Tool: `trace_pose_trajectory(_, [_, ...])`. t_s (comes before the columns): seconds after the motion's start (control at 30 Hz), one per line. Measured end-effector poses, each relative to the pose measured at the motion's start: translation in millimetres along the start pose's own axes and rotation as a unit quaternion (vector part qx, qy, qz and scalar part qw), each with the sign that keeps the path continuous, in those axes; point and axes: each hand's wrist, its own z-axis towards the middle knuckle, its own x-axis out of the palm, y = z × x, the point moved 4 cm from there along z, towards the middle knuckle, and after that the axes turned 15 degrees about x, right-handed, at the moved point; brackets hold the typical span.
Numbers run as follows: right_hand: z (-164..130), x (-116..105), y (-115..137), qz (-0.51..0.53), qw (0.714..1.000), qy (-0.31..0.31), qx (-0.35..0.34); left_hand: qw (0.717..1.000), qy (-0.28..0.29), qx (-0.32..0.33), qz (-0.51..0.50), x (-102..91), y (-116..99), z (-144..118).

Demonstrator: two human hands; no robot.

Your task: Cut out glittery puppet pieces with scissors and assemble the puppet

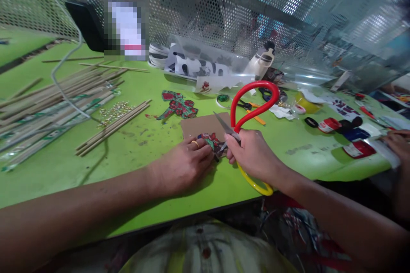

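My right hand [254,151] is closed around large scissors [235,108] with one red and one yellow handle loop. The fingers grip them near the pivot, and the blades are apart, one pointing up and left. My left hand [184,164], with a ring on one finger, is closed on a small multicoloured cut-out [208,137] at the lower blade. Its fingers hide part of the piece. Brown cardboard [201,123] lies flat just behind the piece. Farther back, a larger red and green patterned cut-out figure [179,106] rests on the green table [134,179].
Wooden sticks [113,128] and gold beads [115,113] lie on the left, crossed by a white cable [60,62]. Pliers [253,108] with orange handles and red-labelled jars [359,149] stand right. Another person's hand [397,143] is at the right edge. A perforated screen [218,17] rises behind.
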Motion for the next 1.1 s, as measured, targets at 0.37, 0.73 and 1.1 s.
trace_pose_trajectory(0.37, [5.0, 1.3, 1.6, 0.048, 0.998, 0.008, 0.046, 1.000, 0.019, 0.003, 0.021, 5.1, -0.8, -1.6])
trace_pose_trajectory(0.73, [-4.6, 2.5, -8.4, 0.107, 0.993, 0.030, 0.033, 0.999, 0.036, -0.002, 0.010, 3.5, 1.7, 1.1])
trace_pose_trajectory(1.1, [-23.0, -29.8, -20.9, 0.191, 0.975, -0.094, -0.065, 0.999, 0.039, 0.003, 0.021, 7.4, 3.0, -2.0])
